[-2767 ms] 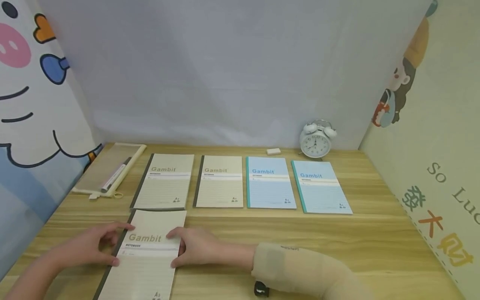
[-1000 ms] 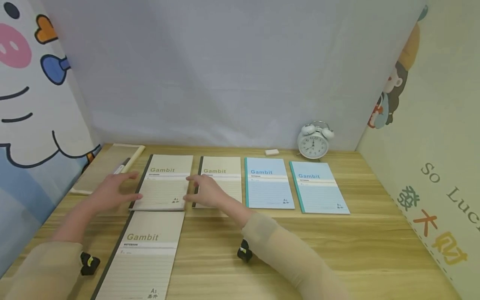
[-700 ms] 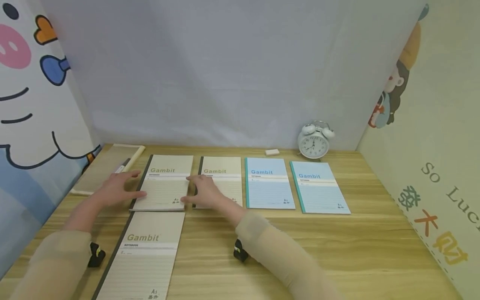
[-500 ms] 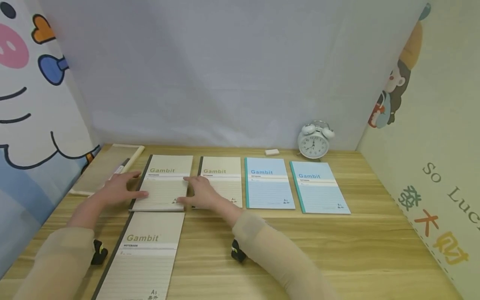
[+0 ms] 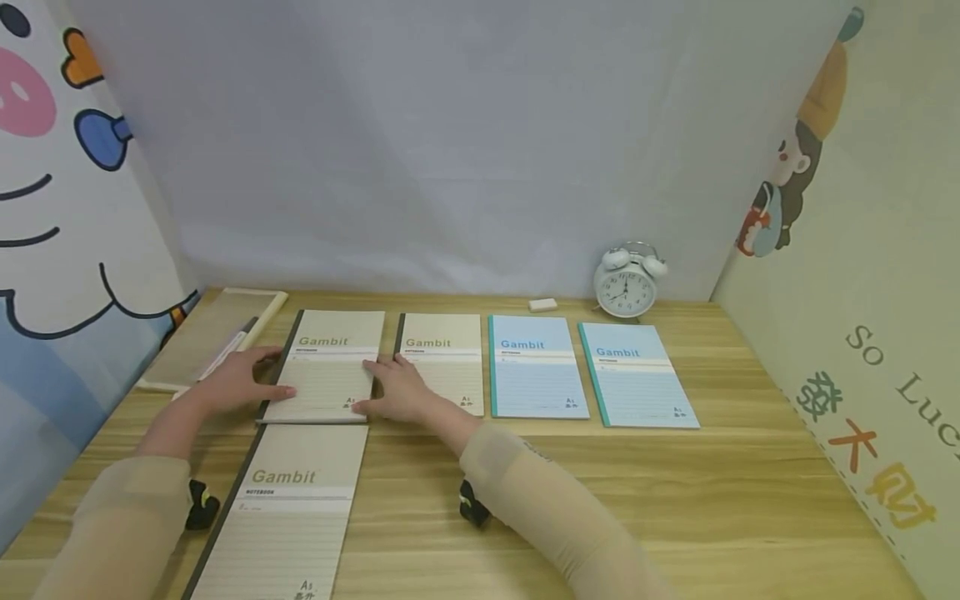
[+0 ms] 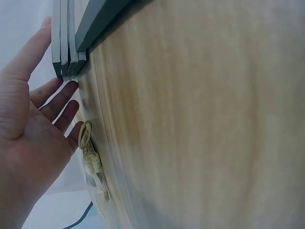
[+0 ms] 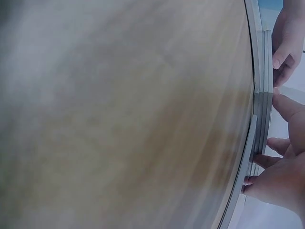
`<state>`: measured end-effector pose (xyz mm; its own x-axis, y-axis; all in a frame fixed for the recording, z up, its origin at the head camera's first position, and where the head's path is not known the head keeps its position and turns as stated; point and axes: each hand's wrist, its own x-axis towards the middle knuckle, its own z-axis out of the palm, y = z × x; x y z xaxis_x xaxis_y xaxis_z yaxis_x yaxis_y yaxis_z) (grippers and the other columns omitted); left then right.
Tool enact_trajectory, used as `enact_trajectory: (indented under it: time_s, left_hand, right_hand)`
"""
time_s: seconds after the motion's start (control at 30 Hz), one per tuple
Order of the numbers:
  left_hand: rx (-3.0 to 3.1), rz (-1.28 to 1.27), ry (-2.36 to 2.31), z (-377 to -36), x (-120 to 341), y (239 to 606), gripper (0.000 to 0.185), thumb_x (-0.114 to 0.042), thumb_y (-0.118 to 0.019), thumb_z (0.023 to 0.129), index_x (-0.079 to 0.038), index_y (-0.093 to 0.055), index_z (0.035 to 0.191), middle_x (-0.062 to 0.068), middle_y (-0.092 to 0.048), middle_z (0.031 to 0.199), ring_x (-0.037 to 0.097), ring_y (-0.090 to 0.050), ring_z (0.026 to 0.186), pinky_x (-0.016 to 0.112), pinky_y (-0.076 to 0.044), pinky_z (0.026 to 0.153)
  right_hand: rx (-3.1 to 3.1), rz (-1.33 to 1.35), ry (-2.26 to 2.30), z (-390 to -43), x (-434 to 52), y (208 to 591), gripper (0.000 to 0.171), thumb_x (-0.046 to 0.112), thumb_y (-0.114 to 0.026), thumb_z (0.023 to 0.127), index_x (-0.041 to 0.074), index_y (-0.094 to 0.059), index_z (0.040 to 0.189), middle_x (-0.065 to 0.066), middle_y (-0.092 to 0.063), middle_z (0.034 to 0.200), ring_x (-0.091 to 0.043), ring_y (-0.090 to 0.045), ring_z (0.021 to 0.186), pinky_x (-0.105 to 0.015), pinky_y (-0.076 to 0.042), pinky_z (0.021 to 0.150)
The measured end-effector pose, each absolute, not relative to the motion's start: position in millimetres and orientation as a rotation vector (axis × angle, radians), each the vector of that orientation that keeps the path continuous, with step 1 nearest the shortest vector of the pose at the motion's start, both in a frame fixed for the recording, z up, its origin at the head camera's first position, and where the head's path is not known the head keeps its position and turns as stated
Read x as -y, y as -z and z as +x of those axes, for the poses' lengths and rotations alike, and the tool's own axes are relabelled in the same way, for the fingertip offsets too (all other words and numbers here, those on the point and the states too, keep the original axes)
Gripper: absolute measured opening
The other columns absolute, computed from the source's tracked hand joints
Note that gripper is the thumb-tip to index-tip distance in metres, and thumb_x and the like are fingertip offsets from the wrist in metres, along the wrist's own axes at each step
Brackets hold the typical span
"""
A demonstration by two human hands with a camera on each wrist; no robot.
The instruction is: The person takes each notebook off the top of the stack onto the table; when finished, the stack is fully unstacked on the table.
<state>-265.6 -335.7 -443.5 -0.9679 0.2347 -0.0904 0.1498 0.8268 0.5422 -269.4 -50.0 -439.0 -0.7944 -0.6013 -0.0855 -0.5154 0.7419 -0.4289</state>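
We list, on the desk [image 5: 675, 508]: 1 stack [image 5: 330, 371] of pale notebooks, flat, at the row's left end, several layers showing in the wrist views. 1 left hand [image 5: 234, 383]: thumb over the cover, fingers spread at the dark spine; grip apart, not clamped. 1 right hand [image 5: 402, 392]: fingertips at the opposite edge; grip likewise apart. 1 near notebook [image 5: 288, 533], on our side of the stack; contact between them, we cannot tell. 1 single notebook [image 5: 453, 379], just right. 1 pouch [image 5: 198, 333] with 1 pen [image 5: 231, 346], left. Risks, as we judge: uneven pressing could fan the layers; a rightward push could skew the single notebook; a careless left hand could roll the pen.
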Motion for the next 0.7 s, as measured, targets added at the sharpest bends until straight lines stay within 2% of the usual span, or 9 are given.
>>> enact_trajectory:
  time_s: [0.23,0.57,0.7]
  left_hand:
    - [-2.818,0.287,-0.888,-264.6,336.3,443.5,0.100,-0.051,-0.073,0.077,0.009,-0.027,0.143,0.032,-0.035,0.140,0.049,-0.029,0.130,0.062,-0.026,0.104]
    - [-2.810,0.237,-0.923,-263.3,334.4,440.2,0.100,-0.047,-0.074,0.077,0.009,-0.025,0.144,0.036,-0.027,0.143,0.053,-0.024,0.131,0.064,-0.026,0.102]
    - [-2.857,0.268,-0.933,-265.5,334.2,437.8,0.095,-0.046,-0.074,0.078,0.007,-0.029,0.143,0.034,-0.032,0.142,0.052,-0.029,0.129,0.063,-0.029,0.101]
  right_hand:
    - [-2.721,-0.880,0.568,-270.2,51.2,440.0,0.075,0.049,-0.060,0.088,0.014,-0.031,0.148,-0.010,-0.030,0.152,-0.031,-0.020,0.143,-0.039,-0.017,0.116]
    - [-2.750,-0.873,0.581,-267.7,52.2,436.9,0.077,0.047,-0.064,0.086,0.013,-0.034,0.147,-0.011,-0.031,0.152,-0.026,-0.027,0.140,-0.033,-0.022,0.114]
    - [-2.739,-0.849,0.657,-268.2,50.0,434.3,0.078,0.044,-0.067,0.085,0.012,-0.033,0.147,-0.012,-0.030,0.152,-0.027,-0.026,0.141,-0.034,-0.024,0.114]
